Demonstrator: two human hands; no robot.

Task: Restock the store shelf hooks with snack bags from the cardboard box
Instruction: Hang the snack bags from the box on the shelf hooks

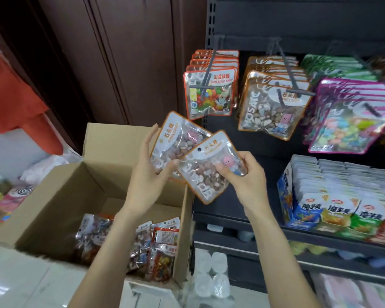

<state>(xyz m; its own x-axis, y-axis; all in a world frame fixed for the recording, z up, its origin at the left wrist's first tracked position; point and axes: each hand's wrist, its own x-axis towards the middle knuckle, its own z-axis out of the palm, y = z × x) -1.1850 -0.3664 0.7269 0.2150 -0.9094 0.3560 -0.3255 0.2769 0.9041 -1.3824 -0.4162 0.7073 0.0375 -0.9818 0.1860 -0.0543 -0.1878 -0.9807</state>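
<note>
hooks (206, 70) already crowded with hanging bags (273, 107)

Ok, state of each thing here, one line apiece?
cardboard box: flaps open, bags left inside.
left hand: holds the rear stone candy bag.
right hand: pinches the front stone candy bag.
stone candy hook: loaded, bags hanging.
colour beans hook: loaded.

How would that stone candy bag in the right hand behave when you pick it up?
Probably floppy: the stone candy bag is a thin clear pouch that the right hand pinches by one edge. Its glossy film looks slippery. The loose pebble-like candies inside would likely shift and weigh down its lower end.
</note>
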